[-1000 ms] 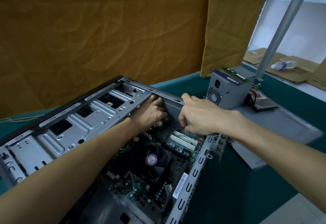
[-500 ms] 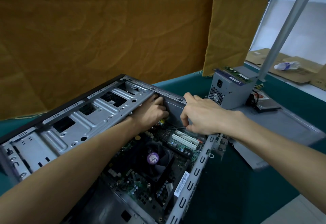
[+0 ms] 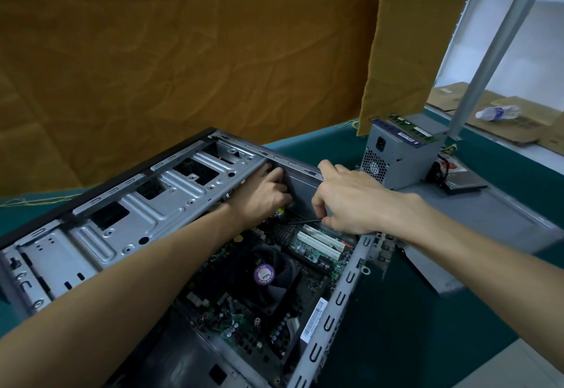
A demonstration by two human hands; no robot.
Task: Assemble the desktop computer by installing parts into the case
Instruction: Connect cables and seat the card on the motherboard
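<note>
The open grey computer case (image 3: 171,204) lies on its side on the green table. Inside it are the motherboard (image 3: 232,311), a black CPU fan (image 3: 265,276) with a purple sticker, and white expansion slots (image 3: 320,241). My left hand (image 3: 262,195) reaches deep to the case's far wall with its fingers curled; what they touch is hidden. My right hand (image 3: 351,201) hovers over the slots and pinches a thin black rod (image 3: 305,221) that points left toward my left hand.
A grey power supply (image 3: 396,158) with a green memory stick (image 3: 410,126) on top stands on the removed side panel (image 3: 488,219) to the right. A flat drive (image 3: 460,178) lies behind it. A slanted metal post (image 3: 494,52) and a plastic bottle (image 3: 497,112) are further back.
Both hands stay at the far end of the case with hardly any shift. The rod remains pinched in my right hand.
</note>
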